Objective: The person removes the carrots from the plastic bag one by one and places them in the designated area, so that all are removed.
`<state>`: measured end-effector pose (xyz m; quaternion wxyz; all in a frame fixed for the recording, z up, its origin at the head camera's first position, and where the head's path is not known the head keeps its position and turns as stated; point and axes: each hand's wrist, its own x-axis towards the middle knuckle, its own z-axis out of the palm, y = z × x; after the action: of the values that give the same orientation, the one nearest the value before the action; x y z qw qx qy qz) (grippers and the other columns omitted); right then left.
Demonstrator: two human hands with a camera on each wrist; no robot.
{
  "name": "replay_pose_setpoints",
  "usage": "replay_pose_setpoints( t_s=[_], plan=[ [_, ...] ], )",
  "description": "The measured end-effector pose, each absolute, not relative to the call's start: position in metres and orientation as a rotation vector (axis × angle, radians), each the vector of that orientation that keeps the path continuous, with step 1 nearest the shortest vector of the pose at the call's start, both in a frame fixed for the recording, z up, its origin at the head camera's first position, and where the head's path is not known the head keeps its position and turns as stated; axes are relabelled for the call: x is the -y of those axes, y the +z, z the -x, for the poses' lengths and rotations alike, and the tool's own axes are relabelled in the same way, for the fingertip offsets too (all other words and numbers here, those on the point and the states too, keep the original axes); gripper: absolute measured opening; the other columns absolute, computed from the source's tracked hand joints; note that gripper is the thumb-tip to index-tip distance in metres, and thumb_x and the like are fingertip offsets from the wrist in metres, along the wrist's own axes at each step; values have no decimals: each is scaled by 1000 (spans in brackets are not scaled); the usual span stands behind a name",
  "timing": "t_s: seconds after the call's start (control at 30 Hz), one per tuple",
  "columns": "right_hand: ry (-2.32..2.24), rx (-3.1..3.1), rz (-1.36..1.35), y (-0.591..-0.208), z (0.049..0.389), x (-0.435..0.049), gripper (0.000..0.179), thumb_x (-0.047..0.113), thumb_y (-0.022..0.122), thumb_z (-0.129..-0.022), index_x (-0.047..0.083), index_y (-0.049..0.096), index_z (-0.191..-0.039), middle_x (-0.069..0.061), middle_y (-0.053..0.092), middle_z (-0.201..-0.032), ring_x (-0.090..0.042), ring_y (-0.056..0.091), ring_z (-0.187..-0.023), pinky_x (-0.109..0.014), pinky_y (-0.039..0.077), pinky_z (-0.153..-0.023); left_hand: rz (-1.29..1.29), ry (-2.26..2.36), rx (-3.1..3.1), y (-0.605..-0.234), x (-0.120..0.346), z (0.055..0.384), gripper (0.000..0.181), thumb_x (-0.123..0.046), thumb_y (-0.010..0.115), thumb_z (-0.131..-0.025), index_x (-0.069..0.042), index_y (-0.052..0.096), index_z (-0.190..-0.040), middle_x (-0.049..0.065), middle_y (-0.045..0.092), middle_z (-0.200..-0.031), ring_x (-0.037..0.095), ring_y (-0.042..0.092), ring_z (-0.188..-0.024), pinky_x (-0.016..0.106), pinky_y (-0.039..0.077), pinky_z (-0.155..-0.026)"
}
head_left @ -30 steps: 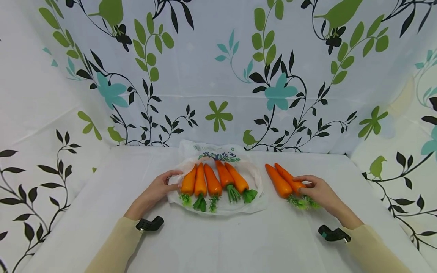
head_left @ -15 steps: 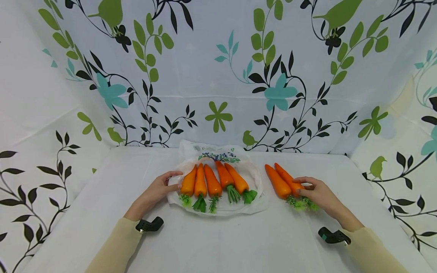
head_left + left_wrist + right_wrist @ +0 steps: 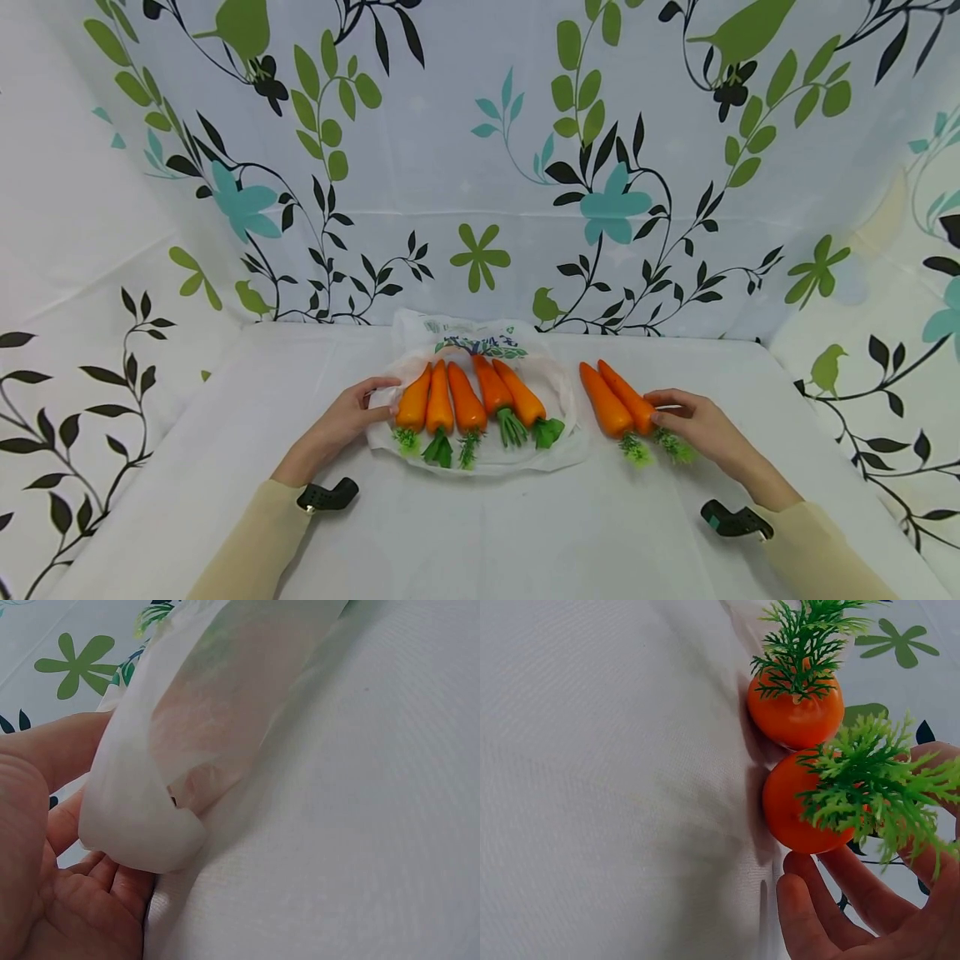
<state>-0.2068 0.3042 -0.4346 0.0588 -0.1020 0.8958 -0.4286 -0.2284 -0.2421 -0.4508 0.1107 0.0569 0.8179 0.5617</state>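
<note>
My left hand (image 3: 347, 423) holds the left edge of a white plastic bag (image 3: 517, 458), seen close up in the left wrist view as a pale fold (image 3: 142, 817) between thumb and fingers. Several orange carrots (image 3: 468, 400) with green tops lie side by side on the bag. To its right are two more carrots, a left one (image 3: 606, 402) and a right one (image 3: 628, 398), close together on the table. My right hand (image 3: 701, 429) touches the right carrot's side near its leafy end. In the right wrist view, its fairly straight fingers (image 3: 802, 907) meet that carrot (image 3: 799, 814).
A white cloth covers the table (image 3: 480, 542). Behind it hangs a curtain (image 3: 420, 150) printed with leaves, birds and flowers. Black cameras are strapped to the left wrist (image 3: 330, 495) and the right wrist (image 3: 735, 518).
The two right carrots have shifted slightly left, and their leafy tops have spread apart. My right fingers now sit at the right carrot's side rather than over its top. The left hand stays put.
</note>
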Motion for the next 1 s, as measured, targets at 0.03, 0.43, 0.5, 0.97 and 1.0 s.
replay_pose_setpoints(
  t_s=[0.03, 0.43, 0.5, 0.97, 1.0],
  plan=[
    [-1299, -2715, 313, -434, 207, -304, 43, 30, 61, -100, 5, 59, -135, -19, 59, -133, -35, 58, -116, -52, 50, -96, -163, 1651, -2404, -455, 244, 231, 54, -16, 69, -95, -4, 48, -143, 23, 20, -160, 40, 8, -149, 63, 5, -117],
    [-1281, -2757, 338, -422, 204, -304, 38, 24, 56, -102, 2, 60, -133, -19, 61, -131, -34, 59, -112, -52, 48, -97, -187, 1648, -2412, -460, 245, 234, 55, -21, 72, -92, -8, 51, -142, 19, 24, -160, 36, 13, -148, 62, 7, -117],
    [-1291, -2754, 347, -421, 205, -304, 38, 24, 55, -103, 1, 59, -133, -20, 60, -132, -35, 59, -114, -53, 48, -98, -189, 1645, -2411, -460, 244, 234, 55, -21, 71, -93, -8, 50, -142, 19, 23, -160, 37, 12, -148, 63, 7, -117],
    [-1281, -2780, 381, -407, 204, -292, 41, 28, 56, -103, 2, 59, -135, -19, 59, -134, -42, 50, -126, -64, 41, -101, -223, 1685, -2393, -462, 245, 233, 55, -18, 71, -93, -5, 49, -142, 21, 22, -160, 37, 9, -149, 61, 6, -118],
    [-1277, -2781, 384, -406, 204, -290, 41, 28, 56, -102, 2, 59, -135, -19, 59, -134, -41, 51, -125, -63, 42, -101, -224, 1683, -2396, -462, 246, 233, 55, -18, 72, -93, -5, 49, -141, 20, 23, -160, 37, 9, -149, 61, 5, -118]
  ],
)
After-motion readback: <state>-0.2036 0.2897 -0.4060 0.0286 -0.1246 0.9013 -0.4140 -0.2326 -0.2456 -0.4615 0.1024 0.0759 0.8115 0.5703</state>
